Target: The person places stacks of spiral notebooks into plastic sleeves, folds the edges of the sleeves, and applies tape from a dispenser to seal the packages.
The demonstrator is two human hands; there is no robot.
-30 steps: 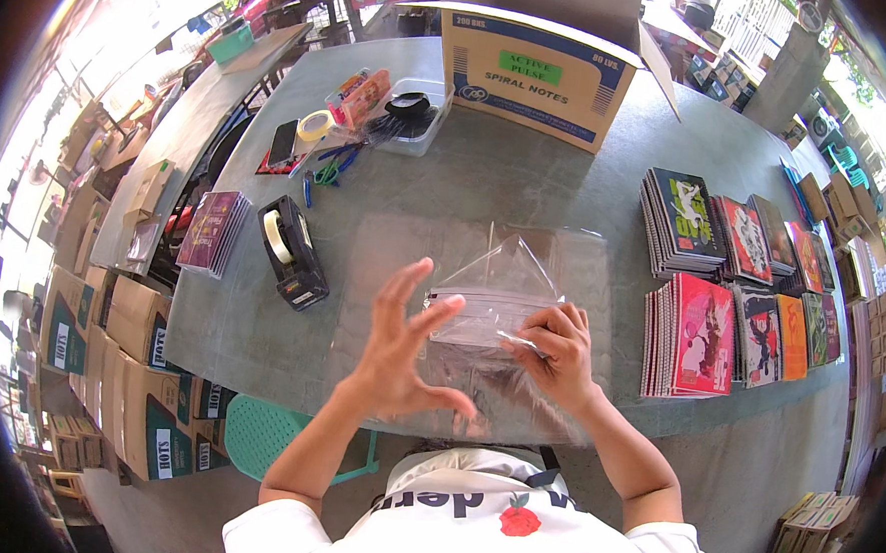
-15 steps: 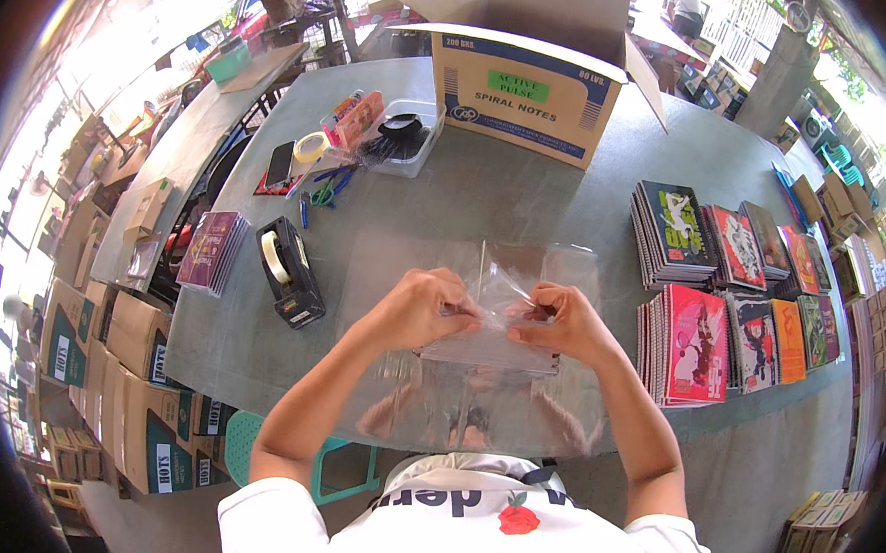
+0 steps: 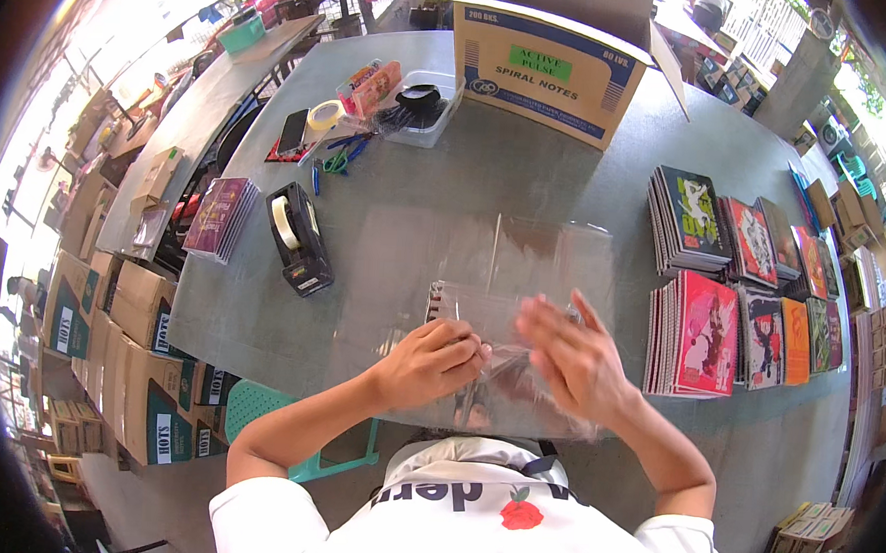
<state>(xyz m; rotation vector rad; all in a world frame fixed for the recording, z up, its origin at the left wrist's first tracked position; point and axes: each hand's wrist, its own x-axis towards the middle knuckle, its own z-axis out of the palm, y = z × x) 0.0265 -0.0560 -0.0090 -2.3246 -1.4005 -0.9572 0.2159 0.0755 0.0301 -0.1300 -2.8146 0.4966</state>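
While our left hand (image 3: pixel 434 358) curls over the clear plastic wrap (image 3: pixel 491 307) on the desk (image 3: pixel 543 182) before us, its fingers are closed, though we cannot tell whether they grip it. Our blurred right hand (image 3: pixel 577 362) has its fingers open, nearly straight, over the wrap's right side. A tape dispenser (image 3: pixel 298 241) stands leftward.

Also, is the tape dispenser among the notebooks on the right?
No, the tape dispenser stands on the left of the table, beside the purple notebooks.
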